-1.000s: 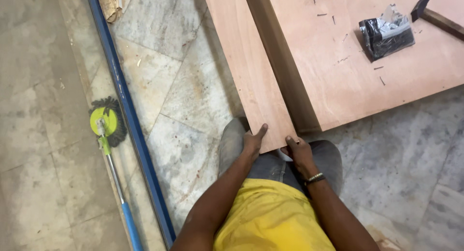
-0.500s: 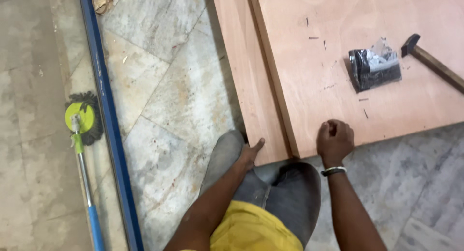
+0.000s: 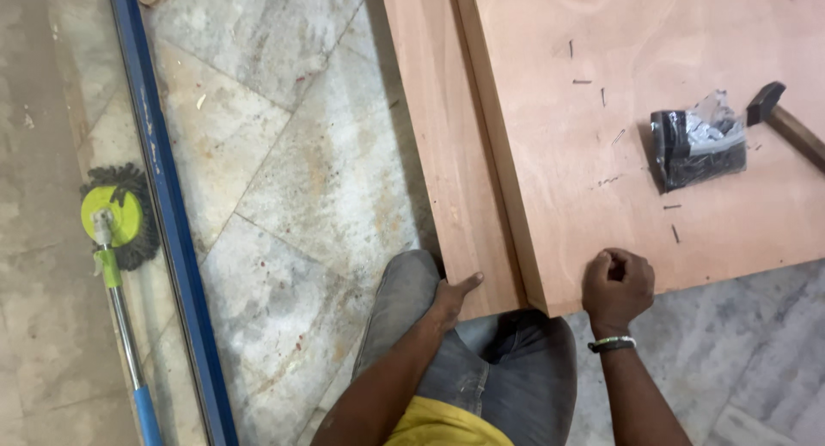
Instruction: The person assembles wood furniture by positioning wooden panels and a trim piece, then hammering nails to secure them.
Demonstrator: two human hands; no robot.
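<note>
A narrow reddish-brown plywood strip (image 3: 447, 145) is steadied at its near end by the left hand (image 3: 451, 298), fingers pressed against the end edge and thumb laid across the top face, while the right hand (image 3: 617, 283) rests clenched in a loose fist on the near corner of a broad, thick reddish-brown plywood board (image 3: 636, 128); whether anything is enclosed in that fist cannot be told. The strip is seen lying directly against the left side of the board, both set on the grey marble floor (image 3: 284, 180). Farther up the board from the fist, small dark nails (image 3: 601, 94) are scattered loose, beside a black plastic packet (image 3: 696, 145) and a wooden-handled hammer (image 3: 778, 111). To the left of the board, well apart, a blue metal rail (image 3: 163, 197) and a green-headed mop (image 3: 116, 227) are seen. A slip is judged possible: the strip is held at one end only and could be shifted out of line with the board. The loose nails could be knelt on or swept off the board.
</note>
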